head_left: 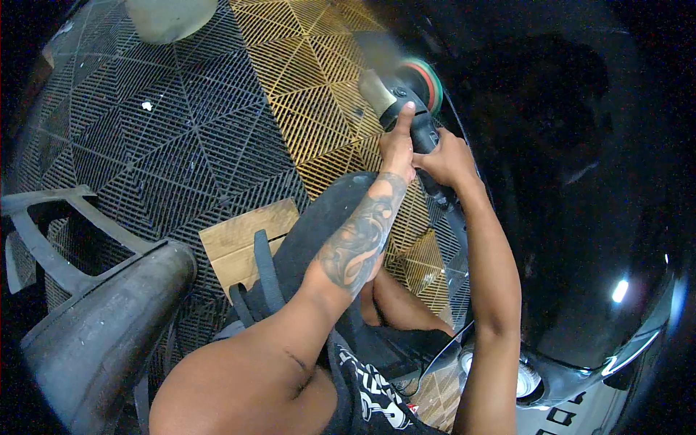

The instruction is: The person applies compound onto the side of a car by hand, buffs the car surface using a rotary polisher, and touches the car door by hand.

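A dark power polisher (420, 129) is held in front of me beside a glossy black car panel (565, 188). Its round pad (429, 81), with green and red edges, faces the panel; whether they touch I cannot tell. My left hand (396, 148), at the end of a tattooed forearm, is closed on the polisher near its head, thumb lying along the top. Farther back, my right hand (451, 161) wraps around the handle, close to the car's side. The polisher's cord (451, 210) trails down behind my right wrist.
Black and yellow grated tiles (290, 94) cover the floor. On the left stands a grey plastic chair (109, 312); a cardboard piece (239, 243) lies near my leg. A pale rounded object (170, 18) sits at the top. The car's lamp (525, 377) is at lower right.
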The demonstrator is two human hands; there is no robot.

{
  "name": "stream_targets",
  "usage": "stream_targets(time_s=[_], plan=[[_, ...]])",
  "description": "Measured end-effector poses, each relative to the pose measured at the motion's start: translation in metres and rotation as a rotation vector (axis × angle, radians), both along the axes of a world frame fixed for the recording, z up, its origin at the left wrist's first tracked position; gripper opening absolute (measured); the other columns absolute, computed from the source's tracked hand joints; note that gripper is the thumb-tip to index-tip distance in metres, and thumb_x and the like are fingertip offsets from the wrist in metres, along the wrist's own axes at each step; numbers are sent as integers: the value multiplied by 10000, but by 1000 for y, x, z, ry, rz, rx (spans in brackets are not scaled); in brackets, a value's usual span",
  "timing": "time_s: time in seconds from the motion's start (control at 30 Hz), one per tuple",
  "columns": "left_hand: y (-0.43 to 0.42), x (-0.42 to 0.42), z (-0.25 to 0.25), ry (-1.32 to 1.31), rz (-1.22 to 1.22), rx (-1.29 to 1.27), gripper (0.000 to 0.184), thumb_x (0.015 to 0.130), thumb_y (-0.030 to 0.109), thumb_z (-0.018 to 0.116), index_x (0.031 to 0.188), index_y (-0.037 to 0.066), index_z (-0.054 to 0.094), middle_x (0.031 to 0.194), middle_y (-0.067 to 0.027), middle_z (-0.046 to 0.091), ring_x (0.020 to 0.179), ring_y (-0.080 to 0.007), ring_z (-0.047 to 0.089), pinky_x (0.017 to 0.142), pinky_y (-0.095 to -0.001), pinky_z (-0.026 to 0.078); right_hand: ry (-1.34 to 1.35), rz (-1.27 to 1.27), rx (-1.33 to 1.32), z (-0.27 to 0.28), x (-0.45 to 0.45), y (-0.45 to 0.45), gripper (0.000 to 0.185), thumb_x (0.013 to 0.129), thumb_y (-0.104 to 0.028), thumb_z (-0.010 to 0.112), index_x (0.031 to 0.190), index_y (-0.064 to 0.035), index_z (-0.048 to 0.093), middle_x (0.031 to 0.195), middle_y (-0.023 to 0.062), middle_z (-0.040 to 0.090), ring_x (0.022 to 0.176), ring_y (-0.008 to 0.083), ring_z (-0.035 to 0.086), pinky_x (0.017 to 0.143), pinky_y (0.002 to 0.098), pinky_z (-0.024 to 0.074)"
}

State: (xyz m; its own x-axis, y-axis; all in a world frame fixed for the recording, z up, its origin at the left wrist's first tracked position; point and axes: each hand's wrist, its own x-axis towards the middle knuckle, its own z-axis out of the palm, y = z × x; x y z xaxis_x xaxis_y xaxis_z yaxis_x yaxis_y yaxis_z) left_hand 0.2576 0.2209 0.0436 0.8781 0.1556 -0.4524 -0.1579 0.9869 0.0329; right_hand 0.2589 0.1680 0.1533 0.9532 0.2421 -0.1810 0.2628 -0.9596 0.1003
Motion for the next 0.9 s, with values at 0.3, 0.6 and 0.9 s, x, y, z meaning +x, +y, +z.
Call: stream_targets(time_s=[0.3, 0.6, 0.9], plan=[[3, 1, 1, 50, 25, 68, 533, 795, 390, 833, 1069, -37, 667, 964, -102, 696, 776, -182, 688, 719, -344, 570, -40, 37, 58, -7, -1, -3, 788, 575, -513, 823, 1117, 32, 647, 1047, 287, 697, 983, 433, 681, 888, 483, 533], [0, -2, -1, 34, 35, 87, 544, 781, 382, 841, 1086, -39, 681, 980, -97, 701, 794, -184, 682, 743, -348, 560, -98, 50, 70, -6, -8, -5, 813, 567, -479, 820, 1169, 27, 617, 1025, 296, 696, 965, 441, 683, 870, 491, 537], [-4, -6, -1, 22, 75, 155, 474, 788, 337, 844, 1063, -17, 690, 978, -73, 700, 767, -170, 677, 718, -341, 565, -97, 62, 145, -10, -11, -14, 775, 561, -460, 811, 1143, 18, 630, 1013, 290, 698, 962, 435, 683, 866, 496, 533]])
